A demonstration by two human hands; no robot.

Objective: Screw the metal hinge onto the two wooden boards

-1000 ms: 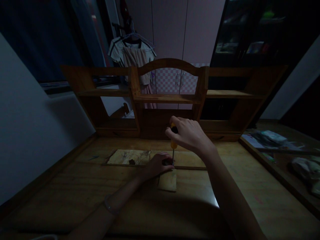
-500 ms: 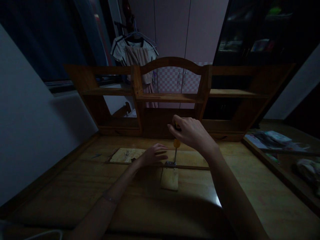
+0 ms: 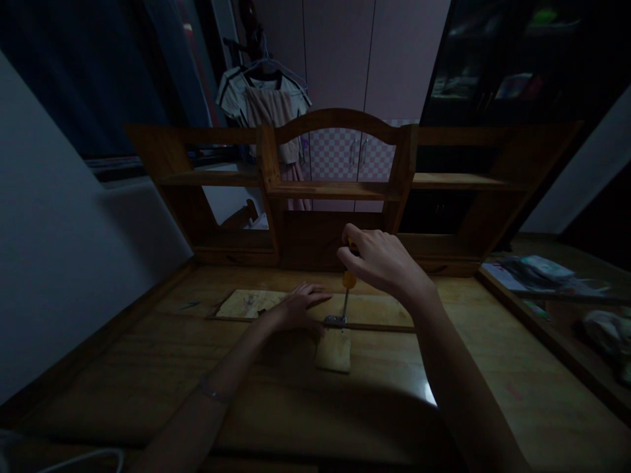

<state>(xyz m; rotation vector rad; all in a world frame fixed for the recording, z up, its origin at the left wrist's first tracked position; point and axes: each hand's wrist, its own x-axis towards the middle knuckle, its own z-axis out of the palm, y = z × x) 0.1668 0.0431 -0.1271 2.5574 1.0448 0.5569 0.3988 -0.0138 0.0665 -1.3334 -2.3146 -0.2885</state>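
My right hand is wrapped round the yellow handle of a screwdriver. The screwdriver stands nearly upright, its tip down at a small metal hinge. That hinge sits where a long wooden strip meets a small square wooden piece. Just left of the hinge is my left hand, low over the strip with its fingers apart. Its thumb reaches toward the corner of the square piece; whether it touches is too dark to tell.
All this lies on a wooden desktop. Across the back stands a wooden shelf unit. Small thin metal bits lie at the left. Papers and bags are on a surface at the right, and a white cable shows at the lower left.
My left hand has spread its thumb down toward the square piece. My right hand has shifted slightly to the right on the handle, and the screwdriver remains at the hinge.
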